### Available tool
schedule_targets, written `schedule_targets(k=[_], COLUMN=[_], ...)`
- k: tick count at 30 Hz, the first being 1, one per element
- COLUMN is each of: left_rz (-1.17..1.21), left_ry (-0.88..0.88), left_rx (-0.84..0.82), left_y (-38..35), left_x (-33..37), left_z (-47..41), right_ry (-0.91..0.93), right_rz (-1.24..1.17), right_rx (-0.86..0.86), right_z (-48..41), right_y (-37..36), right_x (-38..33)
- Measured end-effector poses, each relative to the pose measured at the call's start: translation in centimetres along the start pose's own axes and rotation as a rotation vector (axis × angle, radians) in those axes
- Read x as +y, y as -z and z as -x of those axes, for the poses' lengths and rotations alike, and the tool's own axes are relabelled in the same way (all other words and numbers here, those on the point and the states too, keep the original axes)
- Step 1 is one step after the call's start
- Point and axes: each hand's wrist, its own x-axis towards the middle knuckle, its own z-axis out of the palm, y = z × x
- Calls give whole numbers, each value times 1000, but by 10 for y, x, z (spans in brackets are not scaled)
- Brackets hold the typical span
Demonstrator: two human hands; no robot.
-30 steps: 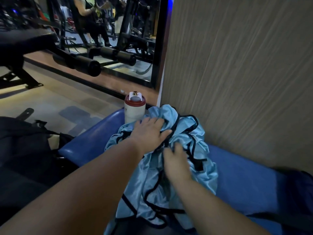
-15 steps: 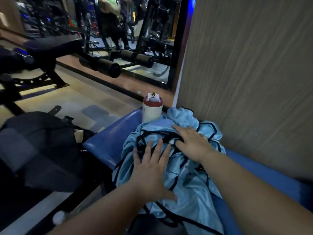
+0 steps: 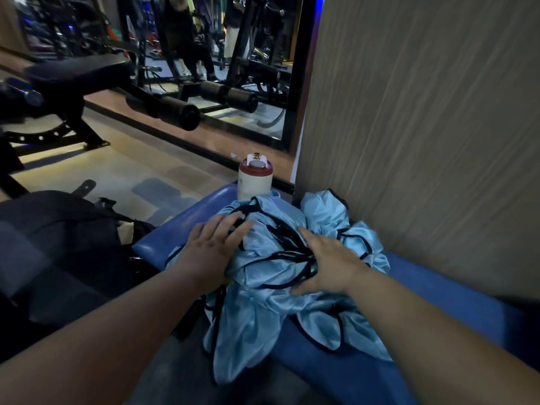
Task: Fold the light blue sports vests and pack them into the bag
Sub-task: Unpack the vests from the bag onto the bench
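A crumpled heap of light blue sports vests (image 3: 263, 314) with black trim lies on a blue padded bench (image 3: 438, 305), part of it hanging over the near edge. My left hand (image 3: 210, 247) rests flat on the heap's left side, fingers spread. My right hand (image 3: 327, 261) lies on the heap's middle, fingers straight and pointing left over the black trim. A dark bag (image 3: 58, 252) sits on the floor to the left of the bench.
A white bottle (image 3: 254, 179) with a dark red cap stands at the bench's far end, just behind the vests. A wood-grain wall (image 3: 423, 127) rises right behind the bench. A black gym bench (image 3: 76, 74), roller pads and a mirror stand farther back.
My left hand has moved up to the heap's left side and my right hand has moved down toward the middle. The view has shifted left, and the heap has been spread a little.
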Motion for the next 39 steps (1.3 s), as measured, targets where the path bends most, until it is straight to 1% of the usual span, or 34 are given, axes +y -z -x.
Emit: schedule_targets(k=[1, 3, 4, 5, 6, 7, 8, 9, 10, 11, 12, 13, 14, 15, 17, 19, 21, 22, 24, 30, 34, 39], left_rz=[17, 99, 150, 204, 296, 449, 689, 962, 1201, 1327, 1367, 1328, 1245, 1176, 1083, 1000, 899, 857, 841, 944, 826, 859], left_ry=[41, 160, 226, 271, 303, 308, 297, 306, 323, 364, 443, 482, 477, 463, 427, 429, 423, 411, 408, 457, 453, 422], left_rx=[44, -6, -45, -135, -218, -275, -286, -252, -133, 73, 263, 371, 407, 361, 194, 67, -6, -15, 33, 123, 185, 162], left_y=[-6, -9, -10, -9, 3, 12, 25, 42, 60, 67, 75, 79, 82, 79, 70, 61, 45, 39, 28, 15, 11, 8], left_x=[-2, -4, -5, -7, -4, -7, -6, -4, -3, -7, -11, -15, -15, -17, -18, -16, -17, -20, -28, -47, -57, -69], left_z=[2, 3, 2, 1, 2, -3, -9, -16, -26, -40, -57, -76, -93, -111, -136, -154, -165, -169, -175, -187, -195, -203], right_ry=[-12, -26, -30, -32, -33, -30, -26, -25, -26, -29, -32, -33, -32, -31, -26, -16, -8, -6, -5, -52, -79, -118], right_rz=[7, 27, 38, 44, 47, 49, 51, 55, 61, 67, 70, 69, 65, 59, 45, 46, 61, 67, 78, 89, 65, 80], right_rx=[16, 46, 56, 64, 68, 75, 83, 92, 98, 101, 101, 104, 110, 118, 138, 159, 183, 202, 245, 337, 366, 367], right_z=[1, 2, 3, 3, 3, 4, 4, 4, 4, 4, 4, 4, 3, 3, 3, 2, -2, -3, -7, -25, -45, -67], right_y=[-3, -7, -9, -10, -10, -11, -12, -12, -13, -15, -16, -18, -19, -20, -22, -24, -28, -30, -36, -46, -44, -41], right_x=[-2, -6, -8, -9, -9, -9, -8, -8, -8, -8, -8, -8, -8, -8, -9, -9, -10, -10, -12, -25, -33, -37])
